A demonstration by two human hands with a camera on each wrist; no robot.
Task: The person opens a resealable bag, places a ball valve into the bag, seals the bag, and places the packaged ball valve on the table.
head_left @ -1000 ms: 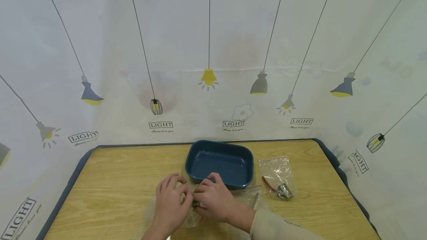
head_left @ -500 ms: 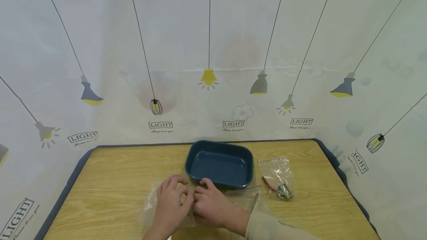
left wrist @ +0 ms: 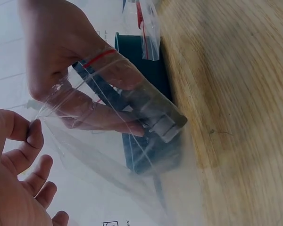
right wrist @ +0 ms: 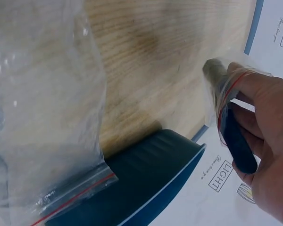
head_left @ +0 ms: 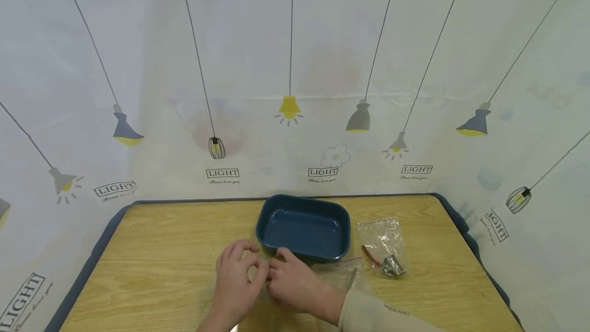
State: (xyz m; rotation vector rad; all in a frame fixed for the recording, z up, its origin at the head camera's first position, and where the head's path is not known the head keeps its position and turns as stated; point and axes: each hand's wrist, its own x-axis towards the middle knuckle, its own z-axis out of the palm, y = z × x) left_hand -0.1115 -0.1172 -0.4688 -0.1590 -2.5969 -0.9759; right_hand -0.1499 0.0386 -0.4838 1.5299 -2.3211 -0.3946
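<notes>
My left hand (head_left: 237, 283) pinches the edge of a clear zip bag (left wrist: 99, 174) between thumb and forefinger, its other fingers loosely bent. Opposite it, my right hand (head_left: 295, 283) reaches through the bag's mouth, the red zip line crossing its thumb. Those right fingers grip a metal valve (left wrist: 165, 120) with a cylindrical olive-grey body, seen through the plastic in the left wrist view. Its dark blue lever (right wrist: 238, 146) lies along the right palm. In the head view both hands hide the valve, just in front of the blue tray (head_left: 299, 227).
Right of the tray lies a zip bag (head_left: 380, 234) holding a silver metal piece (head_left: 392, 265) with a red handle. Another clear zip bag (head_left: 336, 273) lies partly under the right forearm. A printed curtain (head_left: 276, 55) hangs behind the wooden table (head_left: 152, 265).
A second ago a dark bit of the valve showed between the hands; my right hand has since turned and shifted slightly left, hiding it. The left hand has hardly moved.
</notes>
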